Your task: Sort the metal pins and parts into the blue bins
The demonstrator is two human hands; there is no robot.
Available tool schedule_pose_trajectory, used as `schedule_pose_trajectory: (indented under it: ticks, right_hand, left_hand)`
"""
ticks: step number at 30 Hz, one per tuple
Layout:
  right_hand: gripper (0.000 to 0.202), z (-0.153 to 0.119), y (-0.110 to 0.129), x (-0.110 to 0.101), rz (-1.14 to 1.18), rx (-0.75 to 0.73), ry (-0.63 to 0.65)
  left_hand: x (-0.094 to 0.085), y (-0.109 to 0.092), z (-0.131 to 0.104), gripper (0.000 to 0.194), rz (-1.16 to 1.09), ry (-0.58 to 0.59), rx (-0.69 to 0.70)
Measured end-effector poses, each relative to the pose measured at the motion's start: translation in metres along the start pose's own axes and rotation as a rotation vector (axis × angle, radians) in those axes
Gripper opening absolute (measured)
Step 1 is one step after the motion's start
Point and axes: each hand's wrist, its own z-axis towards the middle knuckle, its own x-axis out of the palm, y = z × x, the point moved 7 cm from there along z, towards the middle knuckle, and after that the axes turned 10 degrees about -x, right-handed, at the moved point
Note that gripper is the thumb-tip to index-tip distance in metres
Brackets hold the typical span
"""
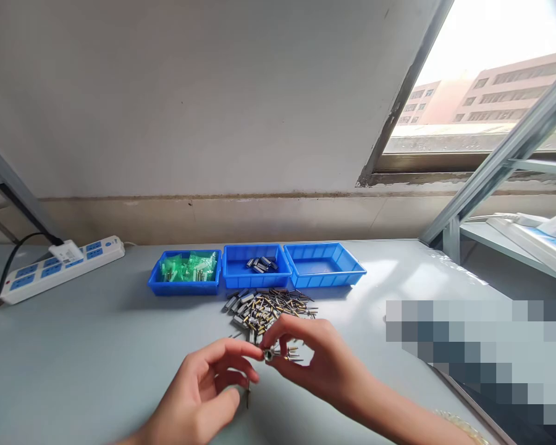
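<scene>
My right hand (312,355) pinches a small round metal part (269,355) between thumb and fingertips, its open end facing me. The tip of my left index finger reaches the part's left side. The thumb and other fingers of my left hand (208,389) are apart, the palm turned toward the part. Just beyond both hands lies a pile of small metal pieces (264,309), some thin pins with brass-coloured sleeves, others thicker grey blocks. A thin pin-like piece (248,397) shows beside my left fingers. My right hand partly hides the pile's near side.
Behind the pile stand three blue bins: the left bin (183,288) holds green bags, the middle bin (257,282) holds several metal pieces, and the right bin (327,280) shows its bare floor. A white power strip (65,270) lies far left. A metal frame (486,167) rises at right.
</scene>
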Motion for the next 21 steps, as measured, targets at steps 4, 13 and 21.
schedule_pose_trajectory:
  ticks: [4, 13, 21]
  right_hand:
    - [0.019, -0.004, -0.021, 0.019, 0.54, 0.258, 0.0]
    - [0.022, 0.038, -0.015, -0.036, -0.134, -0.005, -0.053]
    - [0.02, 0.063, -0.015, -0.043, -0.678, -0.226, 0.03]
  left_hand:
    - [0.002, -0.006, -0.002, 0.039, 0.048, 0.031, 0.133]
    - [-0.007, -0.015, -0.005, 0.035, 0.119, -0.063, 0.208]
    - [-0.015, -0.014, 0.001, 0.031, 0.152, -0.147, 0.154]
